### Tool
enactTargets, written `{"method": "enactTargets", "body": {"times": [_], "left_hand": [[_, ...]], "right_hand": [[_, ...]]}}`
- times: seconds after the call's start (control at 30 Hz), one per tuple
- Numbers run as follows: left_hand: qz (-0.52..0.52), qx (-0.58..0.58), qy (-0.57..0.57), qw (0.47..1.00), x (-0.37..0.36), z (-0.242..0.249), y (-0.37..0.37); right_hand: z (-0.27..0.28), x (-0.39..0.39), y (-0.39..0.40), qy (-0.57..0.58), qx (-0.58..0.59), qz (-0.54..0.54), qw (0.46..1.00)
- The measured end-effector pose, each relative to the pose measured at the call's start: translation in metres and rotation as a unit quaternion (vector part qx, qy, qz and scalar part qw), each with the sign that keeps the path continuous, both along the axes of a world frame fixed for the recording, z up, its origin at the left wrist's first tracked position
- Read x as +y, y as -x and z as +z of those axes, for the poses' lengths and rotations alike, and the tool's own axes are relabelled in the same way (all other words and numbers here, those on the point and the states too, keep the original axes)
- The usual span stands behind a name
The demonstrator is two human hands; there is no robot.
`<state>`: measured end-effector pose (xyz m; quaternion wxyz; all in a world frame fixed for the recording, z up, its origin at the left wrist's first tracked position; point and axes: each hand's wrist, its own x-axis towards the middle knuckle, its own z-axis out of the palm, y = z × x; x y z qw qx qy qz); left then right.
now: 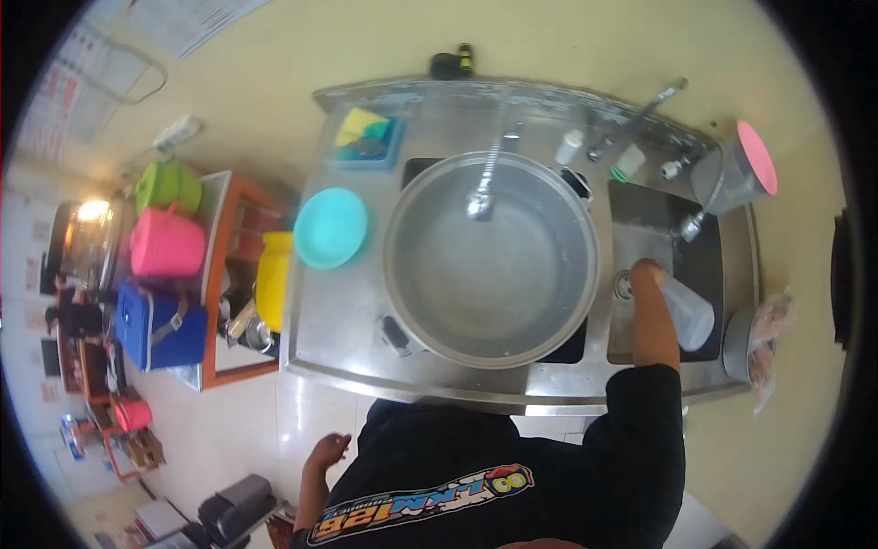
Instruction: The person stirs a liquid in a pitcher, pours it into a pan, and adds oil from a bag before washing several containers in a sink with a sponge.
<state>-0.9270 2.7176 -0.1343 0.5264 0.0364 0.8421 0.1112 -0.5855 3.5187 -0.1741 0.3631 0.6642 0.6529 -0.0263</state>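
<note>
Head view: right hand [646, 273] gripping clear bottle [686, 311], long axis slanting toward sink's [709, 265] near-right; left hand [327, 450] loosely curled, empty.

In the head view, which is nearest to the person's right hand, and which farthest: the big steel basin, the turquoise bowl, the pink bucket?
From the right hand, which holds a clear bottle in the right sink:
1. Big steel basin, just to its left, in the left sink.
2. Turquoise bowl, on the counter's left end.
3. Pink bucket, on the side table far left.

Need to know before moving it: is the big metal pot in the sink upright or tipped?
Upright: the pot sits level in the sink, open mouth up, under the faucet.
</note>
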Motion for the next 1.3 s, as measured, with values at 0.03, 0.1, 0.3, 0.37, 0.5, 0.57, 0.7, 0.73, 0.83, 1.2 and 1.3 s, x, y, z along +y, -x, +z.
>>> {"method": "enactTargets", "body": {"times": [0.03,0.1,0.3,0.37,0.5,0.57,0.7,0.73,0.83,1.2,1.3], "left_hand": [[-0.033,-0.024,0.006,0.999,0.023,0.013,0.008],[-0.107,0.022,0.006,0.994,0.060,0.029,0.021],[-0.230,0.096,-0.280,0.927,0.165,0.074,0.041],[-0.240,0.070,-0.353,0.902,0.206,0.092,0.035],[-0.256,-0.024,-0.547,0.797,0.285,0.139,0.009],[-0.280,-0.047,-0.610,0.740,0.317,0.171,-0.004],[-0.181,-0.030,-0.728,0.661,0.343,0.216,-0.012],[-0.140,-0.025,-0.745,0.652,0.344,0.220,-0.009],[-0.010,0.049,-0.695,0.717,0.330,0.237,0.002],[0.227,0.218,-0.524,0.791,0.192,0.158,0.096],[0.163,0.277,-0.547,0.773,0.156,0.150,0.098]], "right_hand": [[0.011,0.000,-0.005,-0.002,0.003,-0.020,1.000],[0.084,-0.036,0.002,-0.090,0.092,0.000,0.992],[0.184,-0.089,-0.030,-0.343,0.304,-0.058,0.887],[0.199,-0.111,-0.049,-0.416,0.420,-0.041,0.806],[0.274,-0.242,0.022,-0.333,0.721,-0.085,0.601],[0.275,-0.293,0.066,-0.297,0.830,-0.063,0.468],[0.270,-0.376,0.172,-0.156,0.885,-0.016,0.438],[0.267,-0.384,0.190,-0.093,0.890,-0.001,0.446],[0.267,-0.406,0.249,0.071,0.892,0.033,0.445],[0.228,-0.236,0.518,0.000,0.762,0.288,0.581],[0.128,-0.160,0.617,-0.095,0.494,0.412,0.760]]}}
